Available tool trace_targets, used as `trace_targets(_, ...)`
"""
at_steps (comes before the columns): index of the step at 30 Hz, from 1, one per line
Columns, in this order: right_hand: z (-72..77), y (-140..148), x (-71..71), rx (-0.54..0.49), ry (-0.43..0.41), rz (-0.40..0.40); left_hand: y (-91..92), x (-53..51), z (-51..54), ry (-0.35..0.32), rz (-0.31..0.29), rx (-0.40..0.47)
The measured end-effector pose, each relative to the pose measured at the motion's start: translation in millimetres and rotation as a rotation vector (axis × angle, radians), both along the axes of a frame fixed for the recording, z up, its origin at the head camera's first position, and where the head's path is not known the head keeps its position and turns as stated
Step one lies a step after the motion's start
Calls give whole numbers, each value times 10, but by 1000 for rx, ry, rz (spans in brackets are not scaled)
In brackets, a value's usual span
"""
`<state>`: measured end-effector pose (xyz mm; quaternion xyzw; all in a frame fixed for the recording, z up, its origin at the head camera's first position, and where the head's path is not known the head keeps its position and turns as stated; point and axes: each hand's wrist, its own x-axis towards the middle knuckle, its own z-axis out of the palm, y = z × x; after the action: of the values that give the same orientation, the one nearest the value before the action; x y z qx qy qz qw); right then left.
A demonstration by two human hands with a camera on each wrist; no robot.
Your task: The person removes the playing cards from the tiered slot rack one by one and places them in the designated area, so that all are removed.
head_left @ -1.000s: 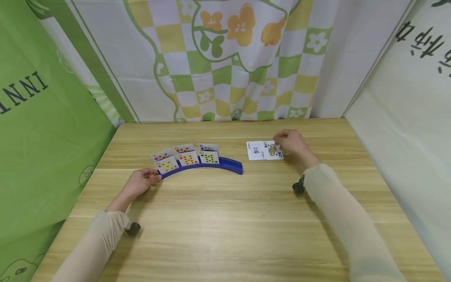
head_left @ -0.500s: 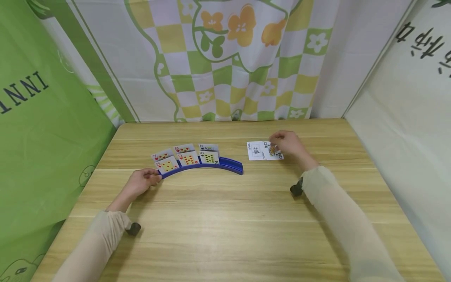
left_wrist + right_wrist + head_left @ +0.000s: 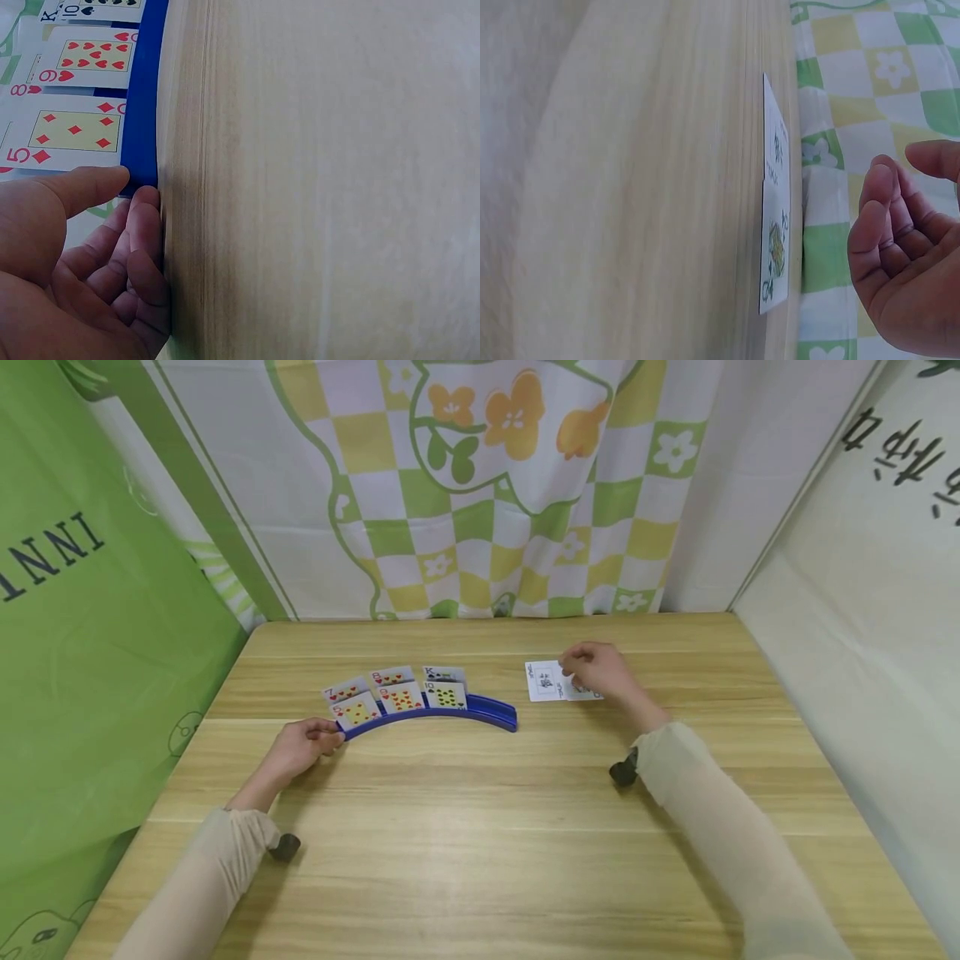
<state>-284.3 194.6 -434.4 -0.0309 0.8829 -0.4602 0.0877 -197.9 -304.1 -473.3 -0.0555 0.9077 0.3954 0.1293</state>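
Pinched the left end of the rack (image 3: 491, 710) between thumb and fingers of the left grip (image 3: 298, 750), likely for steadiness, with six cards (image 3: 401, 698) propped there in two rows, seemingly for readable faces. Hovered by the joker (image 3: 543, 682) and queen (image 3: 776, 251), face up side by side on the desk (image 3: 480, 835) right of the rack, with right grip (image 3: 602, 671) loosely curved, thumb apart, holding nothing.
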Motion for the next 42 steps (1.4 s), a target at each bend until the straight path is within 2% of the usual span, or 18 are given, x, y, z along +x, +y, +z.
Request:
trace_targets(9, 39, -117, 87, 18, 31, 44, -5, -2, -8, -2, 3, 1)
trace_targets(20, 64, -255, 172, -11, 47, 66, -9, -11, -14, 10, 0, 12)
trace_targets(27, 74, -331, 220, -56, 21, 70, -18, -16, -22, 7, 0, 7)
trace_targets(37, 67, -437, 283, -145, -24, 123, -16, -11, -24, 9, 2, 4)
trace_targets(42, 49, -486, 308, -155, -23, 129, -17, -9, -30, 7, 0, 9)
